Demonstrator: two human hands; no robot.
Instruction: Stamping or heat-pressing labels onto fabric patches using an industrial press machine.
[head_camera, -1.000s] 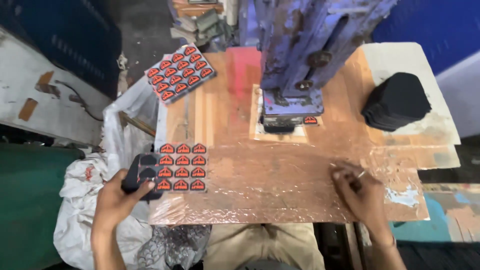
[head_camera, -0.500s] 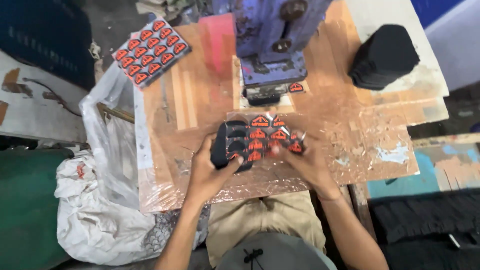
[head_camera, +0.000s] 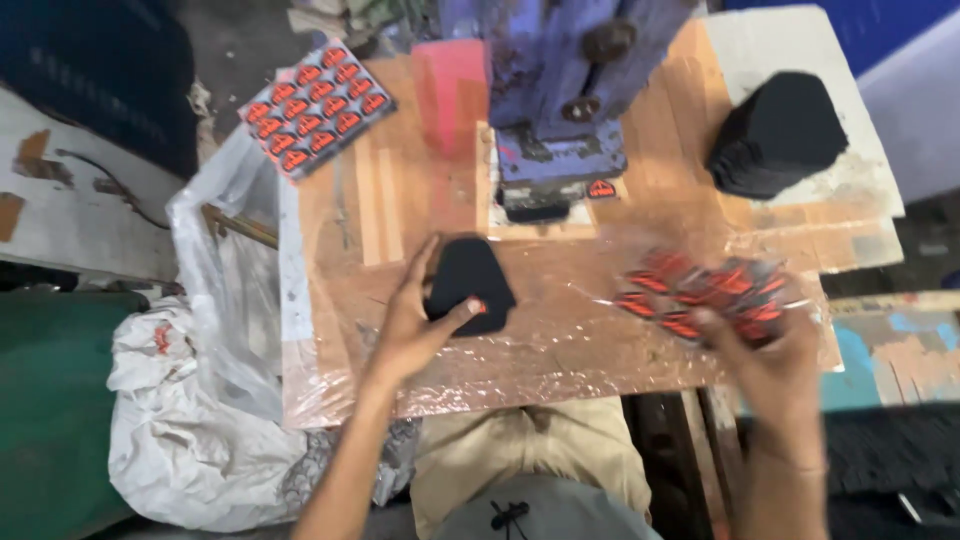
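Observation:
My left hand (head_camera: 415, 322) grips a black shield-shaped piece (head_camera: 468, 282) on the plastic-covered wooden table (head_camera: 560, 350), just in front of the blue press machine (head_camera: 560, 110). My right hand (head_camera: 765, 350) holds a clear sheet of red and black patches (head_camera: 705, 290) over the table's right side; the sheet is blurred. One red patch (head_camera: 601, 189) lies at the base of the press.
Another sheet of red patches (head_camera: 317, 107) lies at the table's far left corner. A stack of black pieces (head_camera: 778, 135) sits at the far right on a white board. A clear plastic bag (head_camera: 225, 290) and a white sack (head_camera: 180, 440) hang at the left.
Half a second ago both hands held the black piece and the patch sheet together at the middle. Now the right hand has carried the sheet to the right, while the left keeps the black piece.

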